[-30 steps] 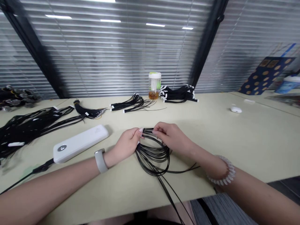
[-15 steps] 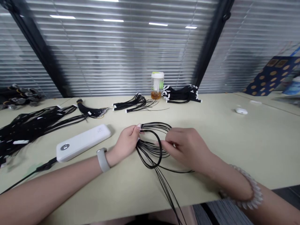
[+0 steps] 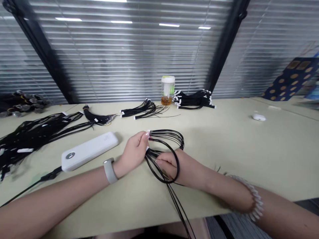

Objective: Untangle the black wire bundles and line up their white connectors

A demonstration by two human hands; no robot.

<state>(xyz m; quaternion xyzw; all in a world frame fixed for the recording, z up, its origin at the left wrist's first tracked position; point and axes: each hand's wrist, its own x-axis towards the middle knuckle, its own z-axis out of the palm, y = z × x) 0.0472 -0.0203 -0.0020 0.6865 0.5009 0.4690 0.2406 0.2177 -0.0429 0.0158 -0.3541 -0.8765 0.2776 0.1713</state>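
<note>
Thumb and fingers of my left hand (image 3: 136,149) pinch a bundle of thin black cables (image 3: 169,133) by its white connector ends. The cables bend round in loops to the right, and one thicker loop hangs in front. Through that loop reaches my right hand (image 3: 178,165), its fingers closed around part of the bundle close to the left hand. Which strands it grips is partly hidden by the fingers. Several loose cable ends (image 3: 178,202) run down over the front edge of the table.
A white power bank (image 3: 91,151) with a black cord lies left of my hands. Black cable bundles (image 3: 30,134) spread at far left, with another pile (image 3: 194,99) at the back beside a lidded jar (image 3: 167,90). A small white case (image 3: 259,117) sits at right on the table (image 3: 236,142).
My right hand has moved left and slightly down, into the thicker loop and nearer my left hand. My left hand keeps its hold on the connector ends.
</note>
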